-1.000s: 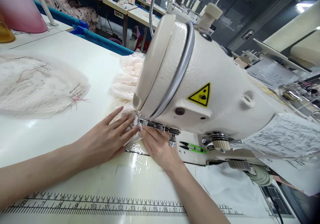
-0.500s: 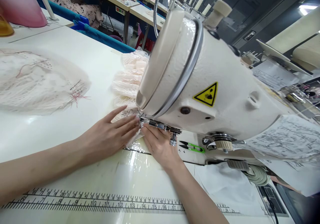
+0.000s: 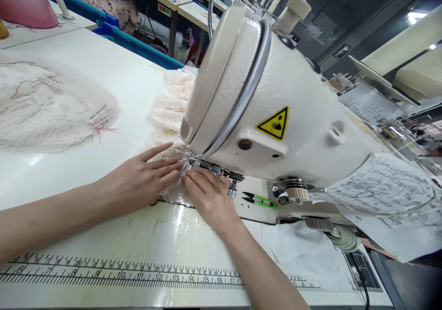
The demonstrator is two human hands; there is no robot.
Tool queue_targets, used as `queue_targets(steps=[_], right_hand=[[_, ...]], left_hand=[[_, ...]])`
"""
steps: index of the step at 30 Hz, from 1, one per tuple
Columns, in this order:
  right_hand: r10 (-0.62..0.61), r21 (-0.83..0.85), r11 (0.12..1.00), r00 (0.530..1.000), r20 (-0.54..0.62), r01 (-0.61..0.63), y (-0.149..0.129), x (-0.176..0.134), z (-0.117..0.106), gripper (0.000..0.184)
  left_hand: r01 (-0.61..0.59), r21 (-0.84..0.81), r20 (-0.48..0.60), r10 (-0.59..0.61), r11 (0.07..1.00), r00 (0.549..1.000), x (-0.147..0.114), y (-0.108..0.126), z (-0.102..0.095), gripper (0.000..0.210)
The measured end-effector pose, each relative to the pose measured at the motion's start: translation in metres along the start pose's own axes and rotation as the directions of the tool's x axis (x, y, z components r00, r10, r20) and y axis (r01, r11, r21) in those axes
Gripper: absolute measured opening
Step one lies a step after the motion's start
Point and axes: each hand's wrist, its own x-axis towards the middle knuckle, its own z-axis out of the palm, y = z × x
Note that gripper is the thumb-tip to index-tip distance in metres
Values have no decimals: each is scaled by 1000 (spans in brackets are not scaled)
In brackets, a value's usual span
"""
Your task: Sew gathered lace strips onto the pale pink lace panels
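Observation:
Gathered pale lace fabric (image 3: 169, 109) runs under the head of a cream sewing machine (image 3: 238, 89). My left hand (image 3: 147, 178) rests on the lace left of the needle area, its fingers stretched out and the index finger raised apart. Close to the metal presser parts (image 3: 207, 166) is my right hand (image 3: 210, 199), fingers bent and together at the edge of the lace; its thumb is hidden. The needle tip cannot be made out.
Green-handled thread snips (image 3: 260, 200) lie on the machine bed. Another lace piece (image 3: 51, 102) with red thread ends is at the left. A printed ruler strip (image 3: 138, 275) runs along the front edge. White cloth (image 3: 300, 245) and patterned sheets (image 3: 383, 185) are at the right.
The whole view has shifted slightly, so the machine and table appear further left and up. The fingertips of both hands sit a little nearer to me from the presser parts, with more lace showing between them.

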Motion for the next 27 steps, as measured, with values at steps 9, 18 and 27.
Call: queue_targets(steps=[9,18,27], right_hand=[[-83,228,969,996,-46,91,-5,10,-5,19],[-116,252,955,978,-173,158,-13,14,-3,20],[-129,340,925,982,-141,170,-12,12,-6,19]], left_hand=[[-48,-48,73,51,998,996,-1,-12,-19,25],[-201,63,-72,206,977,976,6,-9,-26,33],[-125,-110,156,141,986,978,-5,-13,-14,50]])
